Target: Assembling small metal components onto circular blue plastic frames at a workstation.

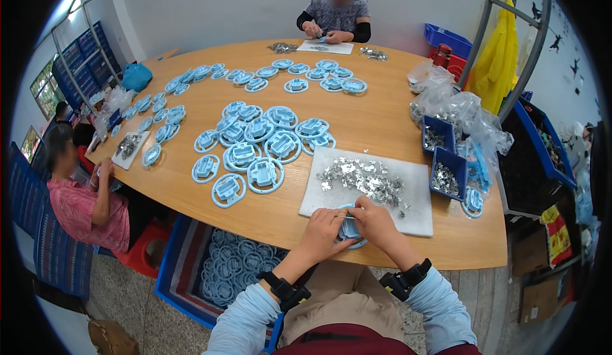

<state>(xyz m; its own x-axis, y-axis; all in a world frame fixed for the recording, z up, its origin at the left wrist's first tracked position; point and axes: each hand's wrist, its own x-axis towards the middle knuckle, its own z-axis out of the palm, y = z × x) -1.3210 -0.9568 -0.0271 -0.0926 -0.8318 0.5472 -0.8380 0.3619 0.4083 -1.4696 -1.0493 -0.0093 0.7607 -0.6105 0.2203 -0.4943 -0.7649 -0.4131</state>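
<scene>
The pale-blue ring piece sits right between the two grips, by the near edge of the white board. The left grip is closed around its left side; the right grip bends over its top, fingertips bunched, though I can't tell what they pinch. I'd keep the left steady and let the right press straight down, squarely, without skewing. Just beyond both grips lie the loose metal bits, handily near on the counter.
</scene>
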